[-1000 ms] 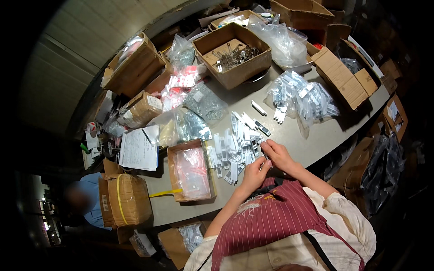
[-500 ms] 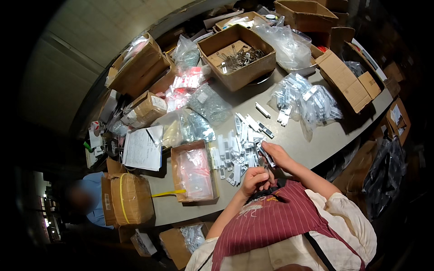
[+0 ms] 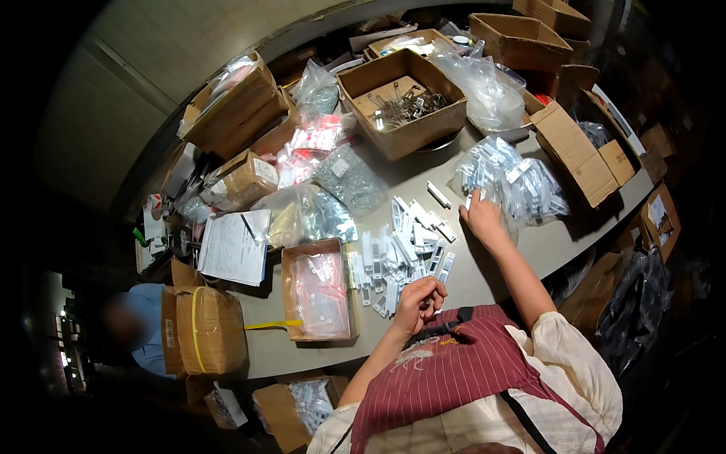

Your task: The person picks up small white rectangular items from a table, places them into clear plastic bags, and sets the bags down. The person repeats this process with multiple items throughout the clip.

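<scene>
Surroundings, both sides
On my feed: pen (image 3: 248,225) lying on notepad (image 3: 227,250), left; yellow-banded carton (image 3: 221,333) below it in view; crumpled black plastic (image 3: 634,306), far right

The apron (image 3: 469,356) is dark red with pale stripes. The slim parts (image 3: 404,248) are white and grey.

Grey table (image 3: 484,280) under loose pale parts (image 3: 406,246), filled clear bags (image 3: 535,185) and open cardboard boxes (image 3: 290,265).

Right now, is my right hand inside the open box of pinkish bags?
No, the right hand is at the clear bags of parts.
</scene>
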Tool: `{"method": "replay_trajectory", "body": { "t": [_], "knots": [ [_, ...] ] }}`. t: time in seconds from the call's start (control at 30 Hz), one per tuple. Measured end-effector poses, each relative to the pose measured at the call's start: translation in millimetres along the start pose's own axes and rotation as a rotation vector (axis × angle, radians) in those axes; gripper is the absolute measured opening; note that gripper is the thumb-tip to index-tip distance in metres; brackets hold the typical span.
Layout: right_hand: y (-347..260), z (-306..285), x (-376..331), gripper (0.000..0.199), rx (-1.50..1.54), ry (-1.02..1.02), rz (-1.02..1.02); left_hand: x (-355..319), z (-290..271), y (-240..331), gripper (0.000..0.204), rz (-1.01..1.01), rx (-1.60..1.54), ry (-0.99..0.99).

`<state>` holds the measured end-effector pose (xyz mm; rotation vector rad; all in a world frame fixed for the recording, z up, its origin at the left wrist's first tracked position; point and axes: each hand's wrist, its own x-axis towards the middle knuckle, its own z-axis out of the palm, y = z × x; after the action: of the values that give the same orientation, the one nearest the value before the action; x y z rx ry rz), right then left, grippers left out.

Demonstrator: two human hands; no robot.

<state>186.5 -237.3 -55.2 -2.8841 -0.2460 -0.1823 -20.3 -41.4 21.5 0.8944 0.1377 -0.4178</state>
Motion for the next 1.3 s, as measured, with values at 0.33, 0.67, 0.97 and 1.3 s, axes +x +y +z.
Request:
{"method": "replay_trajectory", "body": {
  "t": [0.33,0.67,0.97,1.3],
  "knots": [
    [6.8,-33.9,-72.2,0.063,-0.011,-0.063,-0.183,8.7,-6.5,-18.1,0.027,0.008,0.089,0.206],
    [26.8,-24.1,-59.1,0.017,0.200,-0.109,0.025,8.4,0.2,-17.6,0.026,-0.121,0.081,0.271],
    [-15.4,-99.7,-87.1,0.027,1.556,-0.747,0.156,14.7,5.5,-10.4,0.025,0.044,0.184,0.295],
    [-66.0,-113.4,-111.2,0.028,0.851,-0.530,-0.173,20.2,18.4,5.3,0.034,0.077,0.344,0.364]
  ]
}}
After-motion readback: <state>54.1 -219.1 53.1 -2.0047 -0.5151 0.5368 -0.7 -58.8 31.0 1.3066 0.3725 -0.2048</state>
